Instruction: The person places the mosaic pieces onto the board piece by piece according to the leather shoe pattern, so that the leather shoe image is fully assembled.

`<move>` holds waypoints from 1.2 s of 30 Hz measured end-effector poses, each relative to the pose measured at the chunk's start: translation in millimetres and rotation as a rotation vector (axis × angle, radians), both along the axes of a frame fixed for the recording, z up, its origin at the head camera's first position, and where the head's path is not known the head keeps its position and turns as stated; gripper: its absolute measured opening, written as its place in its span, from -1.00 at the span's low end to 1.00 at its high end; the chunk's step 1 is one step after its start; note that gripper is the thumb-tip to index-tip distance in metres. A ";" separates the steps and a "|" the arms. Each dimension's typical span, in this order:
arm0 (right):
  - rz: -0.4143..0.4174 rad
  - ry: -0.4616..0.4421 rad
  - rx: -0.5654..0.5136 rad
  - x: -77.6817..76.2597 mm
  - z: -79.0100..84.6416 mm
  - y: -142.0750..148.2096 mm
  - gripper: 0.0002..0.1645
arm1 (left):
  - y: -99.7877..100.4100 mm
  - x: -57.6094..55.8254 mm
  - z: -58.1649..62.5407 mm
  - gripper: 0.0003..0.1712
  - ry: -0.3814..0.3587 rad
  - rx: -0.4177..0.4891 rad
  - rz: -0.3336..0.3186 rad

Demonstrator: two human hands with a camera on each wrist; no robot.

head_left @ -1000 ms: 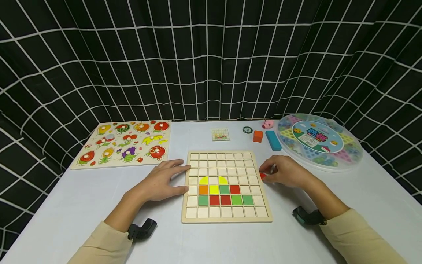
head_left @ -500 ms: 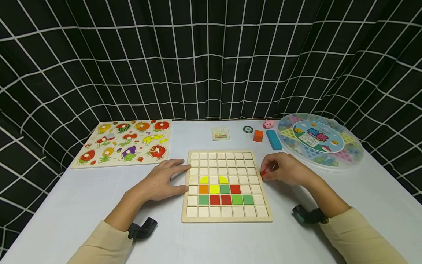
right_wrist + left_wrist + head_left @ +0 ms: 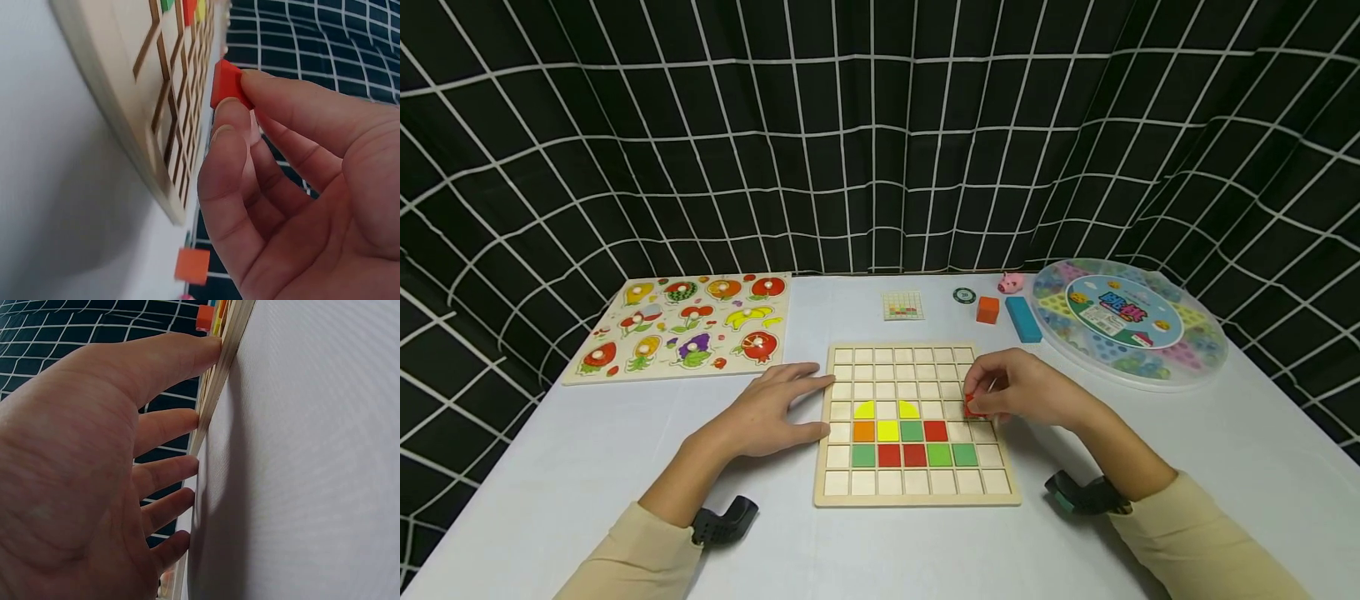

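A wooden grid board [image 3: 917, 497] lies mid-table, with green, red, orange and yellow tiles in several of its squares. My left hand [image 3: 767, 412] rests at the board's left edge; in the left wrist view its fingers are spread, and the thumb and a fingertip touch the wooden rim. Over the board's right side, my right hand [image 3: 1026, 387] pinches a small red tile [image 3: 226, 84] between thumb and fingers. The right wrist view shows this tile close to the grid surface; whether it touches the board I cannot tell.
Beyond the board lie a small pattern card [image 3: 902, 306], a round chip [image 3: 964, 296], an orange cube [image 3: 988, 310], a pink pig figure [image 3: 1011, 283] and a blue block [image 3: 1023, 319]. A fruit puzzle board [image 3: 658, 371] is at left, a round plastic case [image 3: 1195, 333] at right.
From beside the board's right edge, my right hand has moved left over the grid, carrying the red tile. My left hand has stayed in place.
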State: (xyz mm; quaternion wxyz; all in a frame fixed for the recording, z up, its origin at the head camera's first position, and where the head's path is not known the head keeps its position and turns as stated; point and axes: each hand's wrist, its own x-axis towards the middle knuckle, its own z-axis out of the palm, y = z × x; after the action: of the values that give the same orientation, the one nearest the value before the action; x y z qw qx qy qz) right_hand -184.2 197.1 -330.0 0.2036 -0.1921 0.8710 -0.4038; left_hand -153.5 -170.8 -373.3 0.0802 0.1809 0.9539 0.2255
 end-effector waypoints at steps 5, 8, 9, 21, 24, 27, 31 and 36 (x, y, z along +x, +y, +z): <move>0.031 -0.033 -0.006 1.0 -3.9 -8.6 -0.86 | 0.8 -0.1 -0.2 -0.20 -0.002 0.002 0.001; 0.037 -0.058 0.007 2.0 -5.9 -12.2 -0.89 | 1.3 -0.2 0.3 -0.20 -0.002 0.001 0.000; 0.038 -0.066 0.013 2.2 -6.5 -13.1 -0.90 | 1.3 -0.4 0.3 -0.20 0.003 -0.001 -0.004; 0.067 -0.065 0.079 5.9 -8.3 -18.6 -0.96 | 1.1 2.1 0.6 -0.20 0.009 -0.002 -0.005; 0.079 -0.060 0.093 7.7 -7.6 -20.3 -0.96 | 0.3 2.7 0.8 -0.20 0.011 -0.003 -0.010; 0.096 -0.038 0.102 9.6 -6.9 -22.5 -0.97 | -0.6 3.3 1.2 -0.20 0.013 -0.004 -0.010; 0.105 0.013 0.114 11.5 -6.7 -25.2 -0.96 | -2.2 3.7 2.2 -0.21 0.023 -0.003 -0.011; 0.094 0.084 0.138 13.2 -6.9 -27.7 -0.96 | -3.1 3.3 1.6 -0.21 0.023 0.003 -0.012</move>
State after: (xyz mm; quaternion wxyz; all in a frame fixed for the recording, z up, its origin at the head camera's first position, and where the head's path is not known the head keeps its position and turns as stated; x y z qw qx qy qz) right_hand -171.0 169.4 -336.9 0.1985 -0.2351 0.8944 -0.3246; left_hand -150.2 -173.9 -371.7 0.0702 0.1891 0.9534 0.2242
